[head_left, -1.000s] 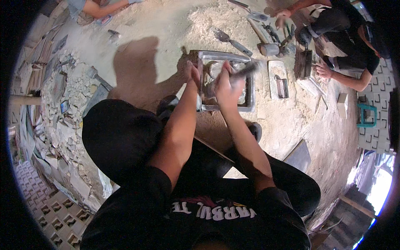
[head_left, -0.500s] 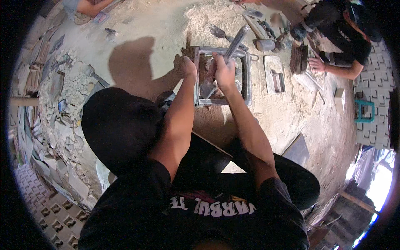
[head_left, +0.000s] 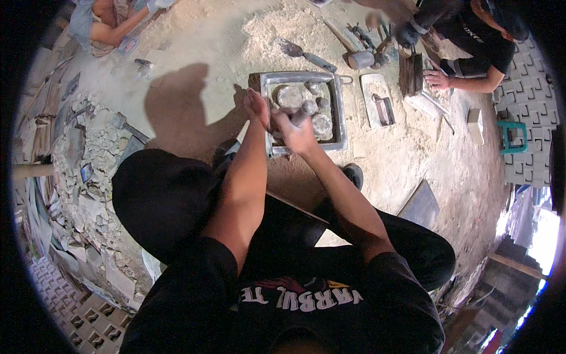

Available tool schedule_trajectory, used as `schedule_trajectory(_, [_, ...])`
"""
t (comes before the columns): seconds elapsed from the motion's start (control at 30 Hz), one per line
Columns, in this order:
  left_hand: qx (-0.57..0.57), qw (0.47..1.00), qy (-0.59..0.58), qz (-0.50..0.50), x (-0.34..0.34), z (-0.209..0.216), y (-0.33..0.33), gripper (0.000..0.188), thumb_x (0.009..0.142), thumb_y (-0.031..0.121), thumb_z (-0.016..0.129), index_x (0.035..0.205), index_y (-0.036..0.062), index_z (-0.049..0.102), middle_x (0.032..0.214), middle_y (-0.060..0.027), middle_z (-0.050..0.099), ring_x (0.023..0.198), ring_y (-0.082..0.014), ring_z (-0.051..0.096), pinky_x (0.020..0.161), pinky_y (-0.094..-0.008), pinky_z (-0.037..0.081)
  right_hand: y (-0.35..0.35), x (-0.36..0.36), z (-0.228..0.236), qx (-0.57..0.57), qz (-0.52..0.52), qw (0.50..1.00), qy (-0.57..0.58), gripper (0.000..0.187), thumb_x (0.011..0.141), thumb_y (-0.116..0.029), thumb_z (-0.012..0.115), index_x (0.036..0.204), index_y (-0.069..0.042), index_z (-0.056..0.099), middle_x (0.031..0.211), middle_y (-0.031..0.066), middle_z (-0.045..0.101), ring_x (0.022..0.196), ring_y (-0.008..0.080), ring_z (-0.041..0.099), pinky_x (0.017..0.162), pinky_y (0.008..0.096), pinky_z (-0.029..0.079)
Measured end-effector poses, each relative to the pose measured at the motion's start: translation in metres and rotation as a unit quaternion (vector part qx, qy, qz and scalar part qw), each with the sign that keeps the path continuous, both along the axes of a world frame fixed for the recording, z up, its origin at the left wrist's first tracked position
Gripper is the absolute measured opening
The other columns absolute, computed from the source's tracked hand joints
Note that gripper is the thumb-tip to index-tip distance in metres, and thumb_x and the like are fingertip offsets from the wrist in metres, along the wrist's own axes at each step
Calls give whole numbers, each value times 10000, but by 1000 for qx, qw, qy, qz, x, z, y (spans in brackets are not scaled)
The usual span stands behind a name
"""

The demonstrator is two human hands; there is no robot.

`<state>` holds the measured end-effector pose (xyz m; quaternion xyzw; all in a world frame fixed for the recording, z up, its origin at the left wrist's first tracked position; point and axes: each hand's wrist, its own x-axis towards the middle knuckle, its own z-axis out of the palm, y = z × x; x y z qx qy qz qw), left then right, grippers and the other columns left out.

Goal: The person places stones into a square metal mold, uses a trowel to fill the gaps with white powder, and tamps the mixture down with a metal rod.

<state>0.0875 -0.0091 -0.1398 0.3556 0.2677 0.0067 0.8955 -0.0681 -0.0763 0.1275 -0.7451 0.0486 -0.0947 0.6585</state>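
Note:
A square grey metal frame (head_left: 337,94) lies on the sandy floor before me. Inside it are dusty round pieces (head_left: 289,96) and several small knobs, with darker sand around them. My right hand (head_left: 295,133) reaches over the frame's near left part, closed around a grey metal rod (head_left: 309,108) whose top end points up toward me. The rod's lower end is hidden by the hand. At the frame's left side, my left hand (head_left: 256,106) rests against the rim with its fingers stretched out, holding nothing that I can see.
Beyond the frame lie a trowel (head_left: 306,55) and a mallet (head_left: 361,59). A dusty plate with a handle (head_left: 377,100) is to the right. Another person's hand (head_left: 436,79) touches a dark box (head_left: 411,74). Broken rubble (head_left: 100,171) covers the left; a teal stool (head_left: 513,137) stands far right.
My right hand has moved toward the near left of the frame, and the rod has swung from a rightward slant to point up at me. The round pieces show more now.

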Motion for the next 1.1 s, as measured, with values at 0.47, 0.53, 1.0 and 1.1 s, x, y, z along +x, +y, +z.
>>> schedule_trajectory(0.47, [-416,900,-97,93,11,-23,26,388,957,373,499,1154,43,547,1143,-100,589,1021,-194,581,870,-314,514,-9,-11,19,-40,70,994,72,275,833,-211,569,857,56,632,679,54,566,637,144,516,587,313,422])
schedule_trajectory(0.53, [-311,940,-104,97,15,-63,29,382,948,373,508,1133,42,555,1147,-98,596,992,-208,604,828,-344,533,-14,-16,17,-68,93,991,70,283,832,-206,551,877,61,634,695,50,561,646,140,514,588,299,414])
schedule_trajectory(1.0, [-217,975,-26,34,45,-122,11,461,1007,324,281,1260,10,503,1317,-189,504,1185,-256,500,1030,-374,371,-15,0,-40,-40,123,989,67,212,823,-193,562,810,14,604,658,78,543,615,151,516,587,301,422])
schedule_trajectory(1.1, [-90,995,-27,31,49,-105,51,490,998,368,286,1208,-8,520,1264,-209,521,1146,-289,512,996,-388,375,7,-7,28,-35,113,989,83,248,834,-237,585,786,5,608,643,76,546,612,144,527,577,289,423])
